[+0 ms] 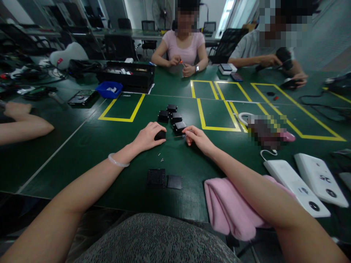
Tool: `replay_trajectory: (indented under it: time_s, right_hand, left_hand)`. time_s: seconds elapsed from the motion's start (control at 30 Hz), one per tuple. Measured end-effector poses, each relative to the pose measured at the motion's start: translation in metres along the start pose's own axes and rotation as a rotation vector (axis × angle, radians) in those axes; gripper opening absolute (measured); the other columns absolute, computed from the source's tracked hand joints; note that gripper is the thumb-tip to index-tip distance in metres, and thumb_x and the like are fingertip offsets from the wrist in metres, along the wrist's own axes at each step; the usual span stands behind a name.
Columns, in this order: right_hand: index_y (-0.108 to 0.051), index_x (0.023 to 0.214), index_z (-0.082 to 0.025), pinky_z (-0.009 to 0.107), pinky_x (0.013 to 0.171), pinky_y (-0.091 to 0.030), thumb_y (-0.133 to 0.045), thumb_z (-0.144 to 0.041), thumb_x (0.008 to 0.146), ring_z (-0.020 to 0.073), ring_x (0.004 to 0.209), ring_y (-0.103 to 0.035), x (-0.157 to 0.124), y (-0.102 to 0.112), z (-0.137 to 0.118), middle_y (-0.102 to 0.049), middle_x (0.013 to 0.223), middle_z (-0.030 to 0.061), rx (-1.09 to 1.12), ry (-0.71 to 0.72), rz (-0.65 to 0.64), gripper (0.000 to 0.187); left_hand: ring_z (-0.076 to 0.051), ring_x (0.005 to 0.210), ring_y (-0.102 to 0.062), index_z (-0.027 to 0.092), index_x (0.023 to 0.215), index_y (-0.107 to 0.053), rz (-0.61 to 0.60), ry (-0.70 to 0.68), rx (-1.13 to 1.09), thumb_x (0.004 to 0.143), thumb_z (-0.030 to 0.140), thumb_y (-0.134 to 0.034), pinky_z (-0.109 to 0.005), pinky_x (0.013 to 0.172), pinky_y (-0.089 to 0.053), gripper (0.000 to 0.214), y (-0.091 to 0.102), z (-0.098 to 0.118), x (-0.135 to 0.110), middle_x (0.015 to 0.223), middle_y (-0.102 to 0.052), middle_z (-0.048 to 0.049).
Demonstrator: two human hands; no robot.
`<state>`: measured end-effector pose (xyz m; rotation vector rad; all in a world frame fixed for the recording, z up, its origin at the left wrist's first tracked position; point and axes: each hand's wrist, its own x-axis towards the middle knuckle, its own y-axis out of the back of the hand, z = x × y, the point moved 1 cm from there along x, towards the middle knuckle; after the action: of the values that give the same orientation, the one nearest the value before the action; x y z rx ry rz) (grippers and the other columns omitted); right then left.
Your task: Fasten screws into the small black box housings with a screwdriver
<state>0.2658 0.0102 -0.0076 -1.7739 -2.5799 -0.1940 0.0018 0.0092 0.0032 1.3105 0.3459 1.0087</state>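
Observation:
My left hand (150, 137) is closed around a small black plastic box (160, 135), resting it on the green table. In the fingertips of my right hand (196, 137) is a thin screwdriver (178, 136), its slim shaft pointing left toward that box. Just beyond my hands sits a cluster of several black boxes, the nearest box (180, 126) close to my right fingers. Small loose screws (161, 160) lie nearer to me. Closer still, an open black case half (156, 178) with a ribbed inside lies beside a flat black cover (174, 182).
A pink cloth (230, 208) lies under my right forearm, with white power banks (297, 186) beyond it. Yellow tape outlines (219, 128) mark the table. A blue tray (109, 90) and black bin (128, 78) stand at back left. Two people sit opposite; another person's arm (24, 126) rests at left.

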Motion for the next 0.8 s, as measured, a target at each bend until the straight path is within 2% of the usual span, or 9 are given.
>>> replay_trajectory:
  time_s: [0.13, 0.3, 0.47, 0.57, 0.67, 0.8]
  right_hand:
    - [-0.060, 0.094, -0.020, 0.027, 0.056, -0.040, -0.068, -0.048, 0.091, 0.0108, 0.047, -0.045, 0.0004, -0.0003, 0.0014, -0.042, 0.048, -0.0115, 0.035, 0.001, -0.022, 0.029]
    - [-0.059, 0.098, -0.021, 0.026, 0.056, -0.039, -0.069, -0.042, 0.088, 0.0115, 0.050, -0.050, 0.0006, 0.0013, 0.0017, -0.053, 0.053, -0.0093, -0.030, 0.009, 0.005, 0.025]
    - [-0.059, 0.097, -0.020, 0.026, 0.055, -0.037, -0.068, -0.046, 0.089, 0.0112, 0.050, -0.050, 0.0007, 0.0004, 0.0009, -0.053, 0.055, -0.0085, -0.023, 0.006, 0.006, 0.029]
    - [-0.059, 0.095, -0.020, 0.027, 0.055, -0.038, -0.066, -0.052, 0.090, 0.0109, 0.049, -0.047, 0.0011, -0.0006, 0.0018, -0.046, 0.053, -0.0097, 0.024, 0.002, -0.011, 0.033]
    - [-0.059, 0.093, -0.020, 0.027, 0.056, -0.039, -0.067, -0.050, 0.090, 0.0109, 0.048, -0.045, 0.0016, -0.0003, 0.0031, -0.041, 0.049, -0.0112, 0.035, 0.007, -0.027, 0.031]
    - [-0.059, 0.097, -0.020, 0.026, 0.056, -0.038, -0.068, -0.041, 0.089, 0.0115, 0.049, -0.049, 0.0015, 0.0014, 0.0030, -0.050, 0.053, -0.0095, -0.008, -0.001, -0.001, 0.024]
  left_hand:
    - [-0.030, 0.113, -0.058, 0.022, 0.118, -0.063, -0.003, 0.002, 0.007, 0.092, 0.031, -0.072, -0.043, 0.088, -0.055, 0.029, -0.0001, 0.0006, 0.0001, 0.118, -0.066, -0.0086]
    - [-0.029, 0.113, -0.058, 0.023, 0.118, -0.063, -0.003, 0.006, 0.003, 0.091, 0.032, -0.072, -0.044, 0.091, -0.055, 0.029, -0.0002, 0.0004, 0.0003, 0.117, -0.067, -0.0077]
    - [-0.029, 0.113, -0.059, 0.024, 0.118, -0.063, -0.001, 0.006, 0.001, 0.091, 0.032, -0.071, -0.044, 0.090, -0.055, 0.029, 0.0005, 0.0007, 0.0002, 0.118, -0.067, -0.0078]
    - [-0.030, 0.113, -0.059, 0.023, 0.118, -0.063, -0.002, 0.012, 0.004, 0.091, 0.031, -0.072, -0.043, 0.088, -0.055, 0.029, 0.0006, 0.0012, 0.0001, 0.118, -0.067, -0.0081]
    - [-0.030, 0.114, -0.059, 0.023, 0.118, -0.063, -0.003, 0.014, 0.008, 0.091, 0.030, -0.073, -0.043, 0.088, -0.055, 0.029, 0.0006, 0.0018, 0.0001, 0.118, -0.067, -0.0082]
    - [-0.030, 0.113, -0.059, 0.023, 0.117, -0.063, -0.005, 0.017, -0.002, 0.091, 0.030, -0.072, -0.043, 0.088, -0.055, 0.028, 0.0011, 0.0022, 0.0003, 0.118, -0.066, -0.0082]
